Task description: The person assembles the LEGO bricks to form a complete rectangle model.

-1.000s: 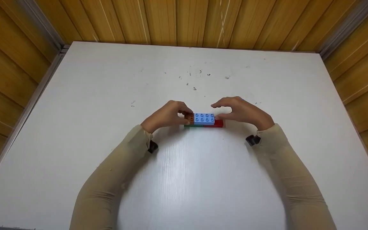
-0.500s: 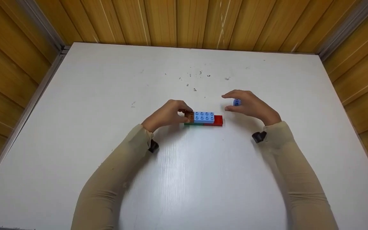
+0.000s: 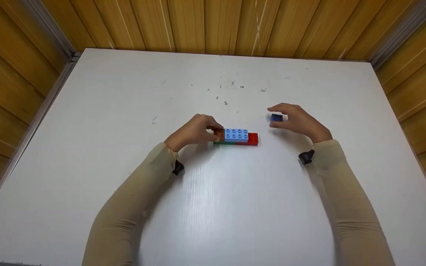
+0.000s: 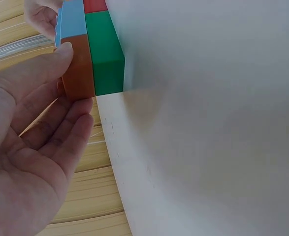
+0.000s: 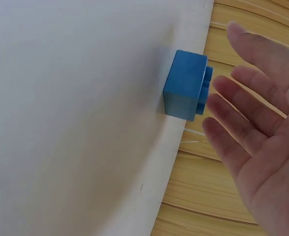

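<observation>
Support on one side, reach on the other

Near the middle of the white tabletop stands a two-layer row of plastic bricks. Below, a smooth-sided green brick and a red brick meet end to end; above, an orange-brown studded brick sits over the green, beside a light-blue eight-stud brick that spans the join. The red one's right end is uncovered. The person's left hand has a narrow grip on the orange-brown brick, thumb on the near side, fingers on the far side.

To the right and slightly farther back, a small blue studded brick stands alone on the tabletop, studs up. The right hand has a wide grip about it, thumb nearer the body, forefinger beyond; contact is not plain.

Picking up this small brick looks like the step in hand. Best to bring thumb and forefinger level with opposite side walls, then close them evenly; a one-sided push could skid or tip it. The left hand needs only light, steady pressure, since a hard squeeze might shift the row.
</observation>
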`<action>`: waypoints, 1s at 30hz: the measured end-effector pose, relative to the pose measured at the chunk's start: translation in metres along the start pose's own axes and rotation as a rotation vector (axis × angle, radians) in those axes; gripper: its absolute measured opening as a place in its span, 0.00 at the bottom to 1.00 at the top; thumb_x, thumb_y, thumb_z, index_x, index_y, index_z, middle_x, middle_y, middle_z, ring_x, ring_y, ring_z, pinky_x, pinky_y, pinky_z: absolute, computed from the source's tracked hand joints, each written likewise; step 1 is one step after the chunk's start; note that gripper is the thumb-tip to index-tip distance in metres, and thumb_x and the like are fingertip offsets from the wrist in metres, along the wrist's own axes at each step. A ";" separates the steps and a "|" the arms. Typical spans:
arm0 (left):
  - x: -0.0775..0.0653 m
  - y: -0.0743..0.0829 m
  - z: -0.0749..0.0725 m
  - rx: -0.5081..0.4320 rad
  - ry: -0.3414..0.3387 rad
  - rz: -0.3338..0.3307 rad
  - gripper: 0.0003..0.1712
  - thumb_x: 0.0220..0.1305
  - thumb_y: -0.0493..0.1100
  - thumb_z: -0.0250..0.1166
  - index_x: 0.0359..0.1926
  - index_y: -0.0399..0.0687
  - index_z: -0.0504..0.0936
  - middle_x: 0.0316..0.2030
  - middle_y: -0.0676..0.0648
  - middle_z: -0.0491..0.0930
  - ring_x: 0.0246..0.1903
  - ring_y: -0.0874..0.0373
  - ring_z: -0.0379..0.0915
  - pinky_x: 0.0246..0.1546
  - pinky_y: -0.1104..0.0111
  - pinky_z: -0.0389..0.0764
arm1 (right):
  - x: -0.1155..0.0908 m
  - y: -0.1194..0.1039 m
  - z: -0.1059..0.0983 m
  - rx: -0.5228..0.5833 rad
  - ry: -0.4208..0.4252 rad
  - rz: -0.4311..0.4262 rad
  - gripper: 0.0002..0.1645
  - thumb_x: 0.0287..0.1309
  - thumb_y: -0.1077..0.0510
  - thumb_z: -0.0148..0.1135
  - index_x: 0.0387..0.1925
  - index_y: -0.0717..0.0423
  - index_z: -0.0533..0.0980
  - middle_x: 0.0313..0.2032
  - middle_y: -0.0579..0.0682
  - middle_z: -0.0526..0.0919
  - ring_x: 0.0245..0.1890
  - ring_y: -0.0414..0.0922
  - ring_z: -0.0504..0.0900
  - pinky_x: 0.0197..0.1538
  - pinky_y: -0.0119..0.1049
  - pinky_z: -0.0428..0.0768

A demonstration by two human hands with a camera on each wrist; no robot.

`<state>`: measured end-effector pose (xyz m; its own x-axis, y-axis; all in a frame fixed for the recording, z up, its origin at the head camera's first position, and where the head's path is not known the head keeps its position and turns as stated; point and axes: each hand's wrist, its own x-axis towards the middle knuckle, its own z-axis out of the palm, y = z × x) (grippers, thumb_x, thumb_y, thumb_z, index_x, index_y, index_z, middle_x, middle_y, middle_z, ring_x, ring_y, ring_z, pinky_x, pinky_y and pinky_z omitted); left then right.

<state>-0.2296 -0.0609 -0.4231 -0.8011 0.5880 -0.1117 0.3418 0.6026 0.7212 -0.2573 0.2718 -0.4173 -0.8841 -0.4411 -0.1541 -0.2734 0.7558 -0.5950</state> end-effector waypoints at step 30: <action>0.001 0.003 0.000 -0.009 -0.003 -0.028 0.21 0.53 0.35 0.72 0.50 0.41 0.84 0.46 0.44 0.84 0.47 0.53 0.78 0.52 0.65 0.78 | -0.006 0.011 0.001 0.035 0.002 0.116 0.29 0.59 0.63 0.64 0.63 0.59 0.71 0.61 0.61 0.73 0.59 0.56 0.72 0.65 0.55 0.68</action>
<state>-0.2296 -0.0587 -0.4208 -0.8085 0.5730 -0.1341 0.3147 0.6137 0.7241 -0.2546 0.2820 -0.4233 -0.9098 -0.3506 -0.2222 -0.1556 0.7843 -0.6005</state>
